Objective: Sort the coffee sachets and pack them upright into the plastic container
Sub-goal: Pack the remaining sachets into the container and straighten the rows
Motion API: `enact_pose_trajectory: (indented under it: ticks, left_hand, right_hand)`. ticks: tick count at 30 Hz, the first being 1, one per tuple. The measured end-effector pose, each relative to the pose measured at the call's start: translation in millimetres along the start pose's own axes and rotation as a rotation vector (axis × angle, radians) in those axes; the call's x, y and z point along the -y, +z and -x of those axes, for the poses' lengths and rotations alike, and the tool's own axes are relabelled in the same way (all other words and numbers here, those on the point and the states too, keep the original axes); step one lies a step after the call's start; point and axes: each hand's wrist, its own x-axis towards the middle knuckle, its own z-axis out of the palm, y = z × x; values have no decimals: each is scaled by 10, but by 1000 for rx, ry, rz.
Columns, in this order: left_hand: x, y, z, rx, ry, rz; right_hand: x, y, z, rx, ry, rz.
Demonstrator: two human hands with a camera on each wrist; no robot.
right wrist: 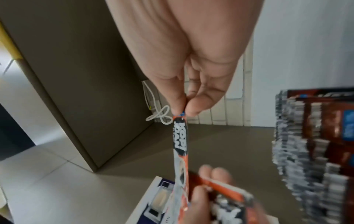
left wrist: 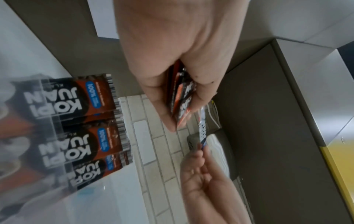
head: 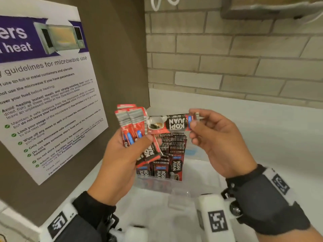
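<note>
Sachets [head: 134, 126] were split three ways here: a fanned bunch gripped in the left hand [head: 120, 154], one sachet [head: 172, 122] stretched sideways between both hands, and rows already standing upright in the clear plastic container [head: 176, 187] just below. The right hand [head: 215, 142] pinched that one by its crimped end, thumb against fingertip, which the right wrist view showed pretty clearly. Its other end was tucked up against the bunch.

Handling-wise I'd guess these are super light, flat foil-ish packets, glossy and a bit slippery, with soft powder inside so they flex in the middle. The ridged seal strips at the ends look like the best place to grab, since they're stiffer and less slick. The bunch was splayed at different angles, so I'd worry about one sliding out.

The container looked thin, see-through and rigid, sitting on a white counter [head: 271, 137]. Matte brick-pattern wall [head: 227, 58] behind, microwave poster [head: 43, 84] on a brown panel to the left.
</note>
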Motion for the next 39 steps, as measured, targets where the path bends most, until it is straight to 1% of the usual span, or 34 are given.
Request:
enact_pose_trajectory:
  ticks: [3,5,6,8,10,12,13,16,20,23,28,33,39]
  left_hand:
    - [49,63,75,79,-40,-50]
    - [47,32,74,84,-48,-60]
    - [34,-9,59,65,-44,-59]
    - [-16,-107,21,3,-36,-48]
    - [-46,-218,-16,-58,-17,-27]
    - [-65,-290,-32,-96,-6,-15]
    - [-64,-317,-32,-104,-5,-15]
    - [-53,-341,-15,-112,-12,-30]
    - [-39,-341,11,-103,-12,-45]
    - [-46,-352,32,-95,-7,-53]
    - [-15,-370,29,-101,-3,-28]
    - [38,-373,41,-90,-16,-28]
    - [78,-409,35,-87,-27,-10]
  right_hand:
    - [93,33,-9,12,-68,-76]
    - [186,1,-3,-19,-158,-60]
    - [239,-45,-5,-43,-208,-28]
    - [320,-173,-7,-70,-295,127]
    - [318,-289,-6,-41,-331,403]
    - [216,-333,9,3,-283,682]
    - [138,-336,23,19,-243,786]
    - [-121,-289,69,56,-168,961]
    - [-397,-219,109,143,-85,1034]
    - [-497,-180,119,167,-51,1088]
    - [-580,-164,119,148,-7,1090]
    - [-632,-142,48,51,-52,1113]
    - [-630,-132,41,62,-38,1095]
